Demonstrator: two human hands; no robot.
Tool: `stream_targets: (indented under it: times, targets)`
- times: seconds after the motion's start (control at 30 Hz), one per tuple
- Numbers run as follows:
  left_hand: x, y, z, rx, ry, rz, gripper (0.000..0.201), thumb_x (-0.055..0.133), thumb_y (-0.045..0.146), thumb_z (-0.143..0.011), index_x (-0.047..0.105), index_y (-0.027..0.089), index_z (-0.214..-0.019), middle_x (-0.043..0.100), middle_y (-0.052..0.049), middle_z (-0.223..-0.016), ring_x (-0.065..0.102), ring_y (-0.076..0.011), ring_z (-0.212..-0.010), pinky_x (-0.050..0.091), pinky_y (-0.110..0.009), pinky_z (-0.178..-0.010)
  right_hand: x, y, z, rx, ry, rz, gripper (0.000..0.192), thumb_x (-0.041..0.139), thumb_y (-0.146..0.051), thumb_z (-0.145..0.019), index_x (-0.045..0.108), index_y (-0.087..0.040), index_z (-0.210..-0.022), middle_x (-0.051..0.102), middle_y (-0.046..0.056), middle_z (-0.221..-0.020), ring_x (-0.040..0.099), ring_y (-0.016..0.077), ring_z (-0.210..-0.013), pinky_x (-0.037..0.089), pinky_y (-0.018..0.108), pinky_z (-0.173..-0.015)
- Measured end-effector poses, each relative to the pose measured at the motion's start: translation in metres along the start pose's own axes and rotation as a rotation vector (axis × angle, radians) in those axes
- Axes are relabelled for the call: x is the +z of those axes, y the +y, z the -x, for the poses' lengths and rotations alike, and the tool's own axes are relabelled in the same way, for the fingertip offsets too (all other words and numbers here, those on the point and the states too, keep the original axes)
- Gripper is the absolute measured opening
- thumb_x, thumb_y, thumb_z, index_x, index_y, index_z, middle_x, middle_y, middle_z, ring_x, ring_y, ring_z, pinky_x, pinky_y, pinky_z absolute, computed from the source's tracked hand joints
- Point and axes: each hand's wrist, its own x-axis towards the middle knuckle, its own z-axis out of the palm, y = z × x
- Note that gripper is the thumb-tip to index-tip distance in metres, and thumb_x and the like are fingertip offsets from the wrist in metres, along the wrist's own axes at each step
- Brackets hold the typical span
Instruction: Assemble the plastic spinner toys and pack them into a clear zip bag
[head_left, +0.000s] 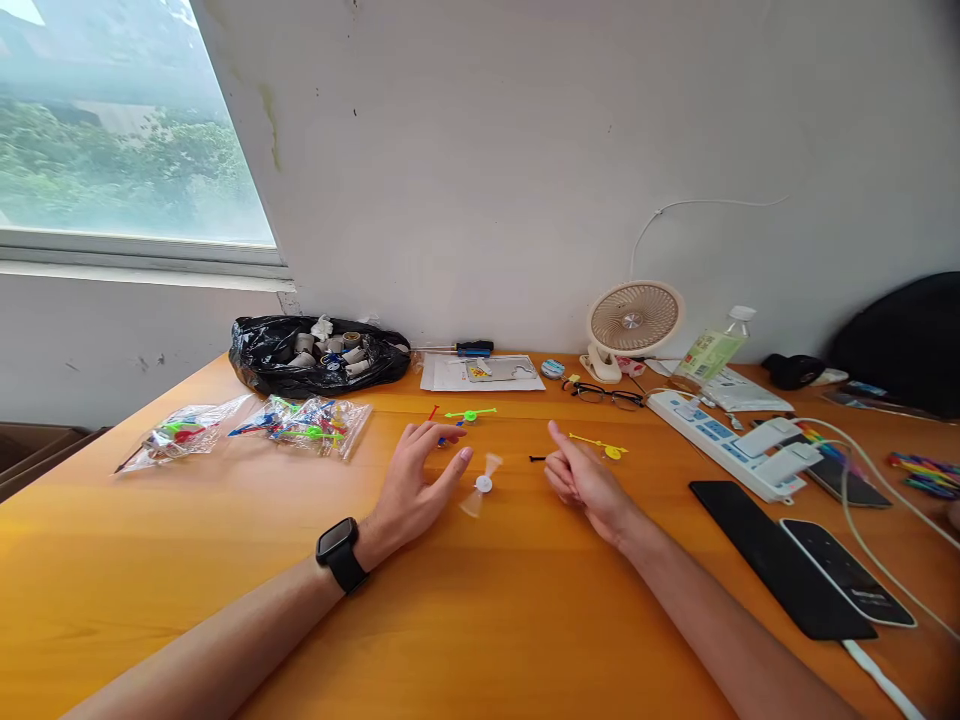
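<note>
A white propeller [484, 484] lies between my two hands, its blades blurred as if spinning. My left hand [420, 472], with a black smartwatch [342, 553] on the wrist, hovers just left of it, thumb and fingers apart, holding nothing. Right of the propeller, my right hand [583, 482] has curled fingers and a raised thumb; no object shows in it. Beside those fingers is a small black stick [537, 459]. Past the left fingertips lie a green propeller [470, 416] and a red stick [434, 412]; blue bits are partly hidden. A yellow propeller [612, 452] sits beyond my right hand.
Bags of colourful plastic parts [300, 425] lie at left, before a black bag [319, 375] of rolls. Glasses [604, 394], a clip fan [634, 320] and a bottle [709, 352] stand behind. A power strip [720, 440] with cables and a black phone-like slab [772, 550] occupy the right.
</note>
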Motion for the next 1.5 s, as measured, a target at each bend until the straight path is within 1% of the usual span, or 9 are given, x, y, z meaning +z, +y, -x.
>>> stream_targets:
  times: [0.13, 0.23, 0.4, 0.6, 0.8, 1.07, 1.2, 1.37, 1.5]
  targets:
    - [-0.003, -0.004, -0.001, 0.004, 0.032, -0.026, 0.015, 0.057, 0.033, -0.103, 0.068, 0.024, -0.110, 0.071, -0.005, -0.109, 0.060, -0.0238, -0.105, 0.047, -0.038, -0.093, -0.025, -0.008, -0.006, -0.162, 0.203, 0.001, 0.072, 0.047, -0.071, -0.097, 0.031, -0.023, -0.045, 0.027, -0.004, -0.044, 0.022, 0.0099, -0.044, 0.018, 0.030, -0.048]
    - [-0.002, -0.008, -0.002, 0.021, 0.035, -0.044, 0.012, 0.057, 0.030, -0.103, 0.067, 0.023, -0.102, 0.070, -0.005, -0.104, 0.059, -0.0227, -0.100, 0.046, -0.037, -0.091, -0.057, -0.007, -0.012, -0.290, 0.323, 0.335, 0.059, 0.057, -0.065, -0.094, 0.049, -0.021, -0.055, 0.041, -0.003, -0.052, 0.036, 0.0125, -0.051, 0.028, 0.030, -0.052]
    - [-0.003, -0.016, -0.005, 0.018, 0.064, -0.095, 0.017, 0.056, 0.032, -0.103, 0.063, 0.022, -0.092, 0.068, -0.003, -0.091, 0.056, -0.0209, -0.089, 0.045, -0.033, -0.081, -0.094, 0.008, -0.017, -0.365, 0.099, 0.837, 0.031, 0.070, -0.050, -0.088, 0.073, -0.021, -0.100, 0.068, 0.004, -0.089, 0.056, 0.0195, -0.073, 0.044, 0.033, -0.066]
    - [-0.010, -0.024, -0.011, 0.004, 0.106, -0.109, 0.034, 0.049, 0.039, -0.107, 0.064, 0.021, -0.082, 0.067, -0.003, -0.083, 0.055, -0.0207, -0.086, 0.043, -0.032, -0.077, -0.076, 0.013, -0.016, -0.449, 0.028, 0.891, 0.021, 0.062, -0.038, -0.095, 0.075, -0.023, -0.100, 0.068, 0.010, -0.107, 0.062, 0.0272, -0.103, 0.049, 0.043, -0.094]
    - [-0.014, -0.024, -0.011, -0.004, 0.124, -0.096, 0.037, 0.048, 0.037, -0.107, 0.066, 0.021, -0.080, 0.069, -0.003, -0.083, 0.056, -0.0208, -0.086, 0.043, -0.032, -0.079, -0.062, 0.008, -0.015, -0.525, 0.132, 0.882, 0.013, 0.056, -0.032, -0.095, 0.062, -0.023, -0.088, 0.068, 0.007, -0.094, 0.060, 0.0249, -0.091, 0.047, 0.037, -0.077]
    - [-0.013, -0.019, -0.010, 0.024, 0.095, -0.078, 0.036, 0.050, 0.035, -0.106, 0.067, 0.020, -0.078, 0.068, -0.003, -0.079, 0.055, -0.0203, -0.085, 0.042, -0.032, -0.077, -0.100, 0.000, -0.015, -0.391, 0.317, 0.879, 0.006, 0.048, -0.028, -0.091, 0.049, -0.024, -0.086, 0.060, 0.002, -0.076, 0.054, 0.0192, -0.068, 0.038, 0.032, -0.063]
    - [-0.011, -0.021, -0.011, 0.029, 0.102, -0.083, 0.037, 0.050, 0.035, -0.105, 0.058, 0.020, -0.071, 0.060, -0.002, -0.072, 0.052, -0.0183, -0.077, 0.040, -0.030, -0.072, -0.111, 0.005, -0.016, -0.298, 0.225, 0.927, 0.015, 0.049, -0.033, -0.093, 0.056, -0.023, -0.085, 0.065, 0.003, -0.076, 0.056, 0.0196, -0.068, 0.038, 0.032, -0.063]
    - [-0.006, -0.029, -0.008, 0.020, 0.108, -0.106, 0.046, 0.053, 0.030, -0.096, 0.023, 0.021, -0.062, 0.029, 0.004, -0.059, 0.029, -0.0120, -0.057, 0.024, -0.028, -0.056, -0.106, 0.008, -0.014, -0.184, -0.012, 0.819, 0.034, 0.061, -0.053, -0.090, 0.068, -0.020, -0.085, 0.070, 0.005, -0.077, 0.058, 0.0194, -0.069, 0.041, 0.031, -0.063]
    - [-0.003, -0.033, -0.003, 0.033, 0.028, -0.145, 0.049, 0.052, 0.029, -0.092, 0.013, 0.020, -0.063, 0.014, 0.005, -0.060, 0.015, -0.0110, -0.056, 0.015, -0.030, -0.054, -0.101, 0.000, -0.005, -0.064, -0.214, 0.694, 0.042, 0.068, -0.061, -0.085, 0.068, -0.019, -0.080, 0.074, 0.007, -0.079, 0.064, 0.0213, -0.072, 0.046, 0.032, -0.066]
